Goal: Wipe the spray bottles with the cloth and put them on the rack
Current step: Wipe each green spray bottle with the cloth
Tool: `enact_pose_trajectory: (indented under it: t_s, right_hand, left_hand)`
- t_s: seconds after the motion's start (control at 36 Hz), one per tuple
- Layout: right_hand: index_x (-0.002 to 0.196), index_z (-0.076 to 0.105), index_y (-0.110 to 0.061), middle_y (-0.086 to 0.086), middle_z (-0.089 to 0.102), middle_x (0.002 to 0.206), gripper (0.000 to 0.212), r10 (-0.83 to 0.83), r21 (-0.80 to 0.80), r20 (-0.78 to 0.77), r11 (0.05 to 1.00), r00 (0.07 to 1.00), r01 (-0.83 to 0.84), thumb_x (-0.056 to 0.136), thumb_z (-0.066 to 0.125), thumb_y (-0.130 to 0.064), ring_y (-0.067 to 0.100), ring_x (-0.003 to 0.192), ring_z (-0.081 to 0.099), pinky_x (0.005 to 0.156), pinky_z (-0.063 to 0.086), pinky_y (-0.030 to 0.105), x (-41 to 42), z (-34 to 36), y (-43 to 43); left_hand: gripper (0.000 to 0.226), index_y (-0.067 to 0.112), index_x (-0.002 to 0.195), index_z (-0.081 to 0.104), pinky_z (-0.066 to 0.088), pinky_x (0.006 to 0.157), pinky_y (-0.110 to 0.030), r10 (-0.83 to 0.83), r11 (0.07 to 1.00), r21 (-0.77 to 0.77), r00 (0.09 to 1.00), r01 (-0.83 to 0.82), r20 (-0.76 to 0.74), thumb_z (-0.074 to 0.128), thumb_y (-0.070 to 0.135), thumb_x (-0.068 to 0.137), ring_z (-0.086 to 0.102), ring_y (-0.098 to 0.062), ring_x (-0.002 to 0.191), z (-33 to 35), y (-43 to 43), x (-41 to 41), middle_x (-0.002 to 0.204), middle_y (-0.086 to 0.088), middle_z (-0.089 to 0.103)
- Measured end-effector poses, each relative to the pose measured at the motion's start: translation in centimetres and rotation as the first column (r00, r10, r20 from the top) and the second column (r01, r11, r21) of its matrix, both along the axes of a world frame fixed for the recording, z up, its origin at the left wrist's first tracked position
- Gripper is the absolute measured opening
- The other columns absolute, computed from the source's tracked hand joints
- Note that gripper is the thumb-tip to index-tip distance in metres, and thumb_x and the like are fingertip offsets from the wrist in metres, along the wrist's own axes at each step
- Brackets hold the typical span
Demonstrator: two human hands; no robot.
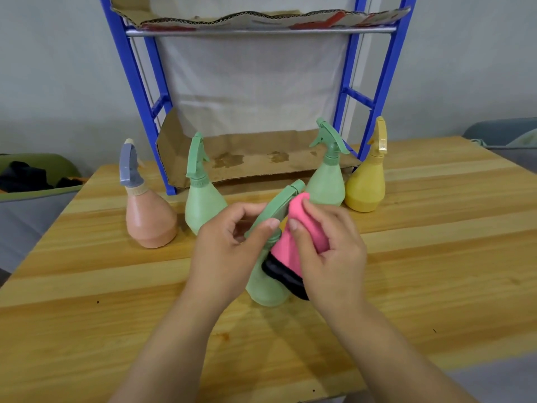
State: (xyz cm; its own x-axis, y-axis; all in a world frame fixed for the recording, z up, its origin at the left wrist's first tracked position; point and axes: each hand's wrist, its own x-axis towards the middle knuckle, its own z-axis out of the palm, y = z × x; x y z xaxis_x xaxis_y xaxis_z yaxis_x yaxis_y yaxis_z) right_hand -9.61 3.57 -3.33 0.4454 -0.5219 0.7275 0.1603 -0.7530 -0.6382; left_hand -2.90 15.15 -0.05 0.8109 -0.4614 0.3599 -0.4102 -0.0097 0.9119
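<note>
Green bottle (266, 289): upright on worktop (421, 257), between my hands.
Left hand (229, 245): pinches its sprayer head.
Right hand (328, 245): pinches pink cloth (302, 225) against it.

I can read no text, label, brand or number here. The cardboard (290, 20) on the upper shelf of the rack (139, 91) carries red print, but it is too warped and blurred for me to read.

Front centre of table (436, 257): held bottle (266, 289), left hand (226, 251) at its left, cloth (286, 253) and right hand (334, 251) at its right. Behind, left to right: leftmost bottle (151, 222), second bottle (202, 205), third bottle (327, 184), rightmost bottle (366, 187). Rearmost: rack (139, 91), cardboard (261, 161) on lower shelf
</note>
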Motion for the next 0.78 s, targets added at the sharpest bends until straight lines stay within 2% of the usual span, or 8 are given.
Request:
enact_pose_trajectory:
  t_s: [0.14, 0.22, 0.31, 0.39, 0.44, 0.53, 0.69, 0.78]
  right_hand:
    - [0.126, 0.060, -0.009, -0.010, 0.051, 0.107, 0.041, 0.015, 0.040, -0.138, 0.999, 0.990, -0.009, 0.088, 0.067, -0.019, -0.018, 0.101, 0.044, 0.089, 0.035, 0.000, 0.1, 0.3, -0.7]
    - [0.123, 0.062, -0.009, -0.012, 0.051, 0.107, 0.037, 0.082, 0.026, -0.218, 0.997, 0.973, -0.078, 0.088, 0.066, -0.021, -0.010, 0.097, 0.046, 0.089, 0.036, 0.002, 0.2, 1.0, -1.4]
    - [0.117, 0.066, -0.014, -0.013, 0.057, 0.107, 0.032, 0.206, 0.117, -0.301, 0.977, 0.931, -0.178, 0.088, 0.065, -0.027, 0.001, 0.101, 0.053, 0.091, 0.044, 0.015, 0.4, 1.9, -2.4]
    - [0.097, 0.068, -0.015, -0.007, 0.064, 0.091, 0.015, 0.328, 0.181, -0.333, 0.942, 0.884, -0.282, 0.087, 0.065, -0.027, 0.007, 0.087, 0.058, 0.078, 0.049, 0.024, 0.3, 2.5, -3.2]
    - [0.087, 0.066, -0.024, -0.010, 0.065, 0.081, 0.004, 0.429, 0.259, -0.319, 0.897, 0.845, -0.357, 0.089, 0.064, -0.025, 0.007, 0.077, 0.060, 0.068, 0.048, 0.024, 0.0, 2.6, -3.6]
    - [0.084, 0.063, -0.037, -0.019, 0.066, 0.081, 0.013, 0.497, 0.298, -0.317, 0.861, 0.808, -0.413, 0.091, 0.061, -0.026, 0.002, 0.077, 0.061, 0.065, 0.048, 0.019, -0.2, 2.7, -4.0]
    - [0.082, 0.058, -0.041, -0.029, 0.062, 0.075, 0.015, 0.526, 0.288, -0.400, 0.850, 0.751, -0.441, 0.091, 0.060, -0.029, -0.005, 0.071, 0.058, 0.059, 0.041, 0.009, -0.7, 3.0, -4.5]
    - [0.091, 0.060, -0.042, -0.026, 0.066, 0.083, 0.011, 0.525, 0.290, -0.431, 0.851, 0.734, -0.438, 0.091, 0.059, -0.031, -0.005, 0.077, 0.061, 0.062, 0.046, 0.013, -1.3, 2.9, -4.7]
  left_hand:
    - [0.026, 0.039, 0.092, 0.066, 0.050, 0.075, -0.014, -0.008, 1.000, 0.011, 0.998, 0.008, 0.067, 0.066, 0.014, 0.085, 0.066, 0.003, 0.087, 0.0, 0.0, 0.2, 0.091, 0.024, 0.071]
    - [0.027, 0.038, 0.095, 0.067, 0.050, 0.075, -0.013, -0.044, 0.999, 0.024, 0.995, 0.042, 0.085, 0.065, 0.013, 0.086, 0.066, 0.003, 0.088, 0.1, 0.2, 0.5, 0.092, 0.023, 0.071]
    - [0.029, 0.039, 0.095, 0.067, 0.049, 0.076, -0.011, -0.070, 0.997, 0.020, 0.993, 0.068, 0.093, 0.065, 0.011, 0.086, 0.066, 0.003, 0.090, 0.3, 0.4, 0.7, 0.093, 0.024, 0.071]
    - [0.028, 0.037, 0.097, 0.068, 0.049, 0.076, -0.012, -0.082, 0.997, 0.011, 0.992, 0.081, 0.097, 0.064, 0.011, 0.087, 0.066, 0.002, 0.091, 0.2, 0.5, 0.8, 0.094, 0.022, 0.072]
    - [0.026, 0.036, 0.098, 0.068, 0.049, 0.075, -0.011, -0.084, 0.996, 0.007, 0.992, 0.084, 0.092, 0.064, 0.012, 0.087, 0.066, 0.003, 0.090, 0.0, 0.4, 0.8, 0.095, 0.021, 0.072]
    - [0.027, 0.038, 0.097, 0.067, 0.048, 0.074, -0.010, -0.070, 0.998, 0.001, 0.994, 0.071, 0.085, 0.063, 0.013, 0.088, 0.065, 0.003, 0.088, -0.1, 0.2, 0.9, 0.094, 0.022, 0.071]
    - [0.028, 0.042, 0.096, 0.064, 0.047, 0.076, -0.010, -0.046, 0.999, 0.004, 0.995, 0.046, 0.085, 0.061, 0.015, 0.090, 0.063, 0.005, 0.090, -0.5, 0.1, 1.1, 0.096, 0.024, 0.069]
    - [0.028, 0.042, 0.098, 0.063, 0.046, 0.079, -0.010, -0.057, 0.998, 0.007, 0.995, 0.056, 0.077, 0.060, 0.015, 0.091, 0.062, 0.005, 0.093, -0.8, 0.1, 1.2, 0.096, 0.023, 0.069]
